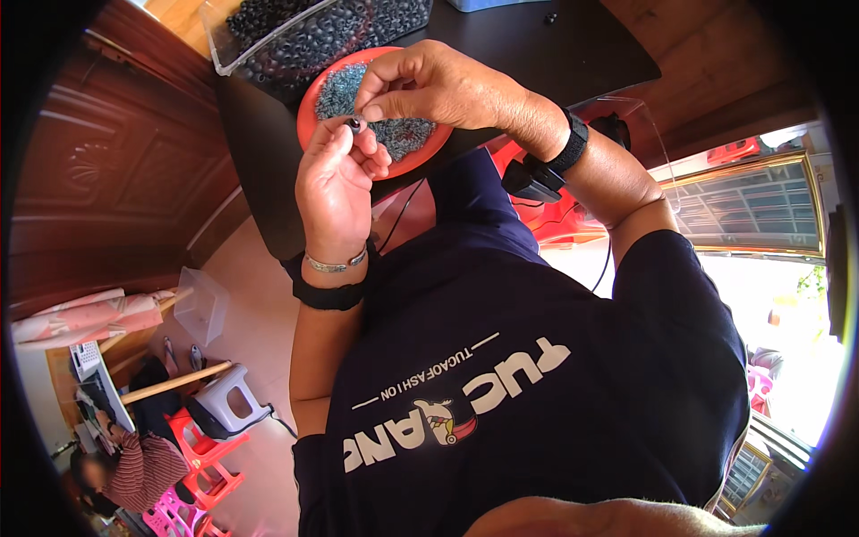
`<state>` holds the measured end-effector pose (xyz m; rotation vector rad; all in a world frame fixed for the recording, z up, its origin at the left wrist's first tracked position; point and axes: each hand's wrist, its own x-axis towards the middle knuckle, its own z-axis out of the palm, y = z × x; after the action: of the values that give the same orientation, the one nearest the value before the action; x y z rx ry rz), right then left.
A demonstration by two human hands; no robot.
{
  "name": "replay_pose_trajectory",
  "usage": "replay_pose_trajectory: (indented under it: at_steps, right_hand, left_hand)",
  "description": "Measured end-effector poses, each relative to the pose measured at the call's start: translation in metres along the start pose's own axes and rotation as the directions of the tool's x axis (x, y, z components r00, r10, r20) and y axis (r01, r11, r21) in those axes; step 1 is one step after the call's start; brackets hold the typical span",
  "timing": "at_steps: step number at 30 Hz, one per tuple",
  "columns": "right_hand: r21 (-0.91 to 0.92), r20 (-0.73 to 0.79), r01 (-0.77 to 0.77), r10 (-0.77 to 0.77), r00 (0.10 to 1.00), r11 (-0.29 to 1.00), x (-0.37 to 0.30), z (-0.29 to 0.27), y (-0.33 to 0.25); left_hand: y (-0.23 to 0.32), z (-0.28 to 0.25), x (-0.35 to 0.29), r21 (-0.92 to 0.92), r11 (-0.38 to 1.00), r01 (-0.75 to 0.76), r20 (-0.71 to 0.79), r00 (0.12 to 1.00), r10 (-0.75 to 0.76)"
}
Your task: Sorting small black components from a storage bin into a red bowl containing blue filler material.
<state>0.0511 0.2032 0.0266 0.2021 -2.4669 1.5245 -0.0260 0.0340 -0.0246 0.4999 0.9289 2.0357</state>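
Dark tabletop (555, 72); left hand (335, 183) partly hides black piece (354, 125).

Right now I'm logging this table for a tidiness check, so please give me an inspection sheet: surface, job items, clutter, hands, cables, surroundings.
Surface: dark table, partly covered.
Job items: small dark piece, held; red dish of tiny blue-grey parts; clear box of black pieces.
Clutter: one loose black piece; edge of a blue container.
Hands: left hand pinches the small dark piece; right hand has its fingertips close by, grip unclear.
Cables: one thin black cable below the table's edge, another farther right.
Surroundings: grey stool, red stools and a person in a striped top at left; bright opening at right.
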Motion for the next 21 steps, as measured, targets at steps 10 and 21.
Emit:
replay_pose_trajectory:
  at_steps: [10, 21]
  right_hand:
    - [-0.128, 0.179, -0.023, 0.046, 0.983, 0.992, 0.012, -0.005, -0.025]
    - [0.021, 0.403, -0.044, 0.032, 0.915, 0.999, 0.033, 0.0, -0.025]
  left_hand:
    - [0.0, 0.004, -0.008, 0.03, 1.0, -0.002, 0.087, 0.996, 0.0]
    - [0.006, -0.01, -0.014, -0.088, 0.991, 0.102, 0.209, 0.975, -0.082]
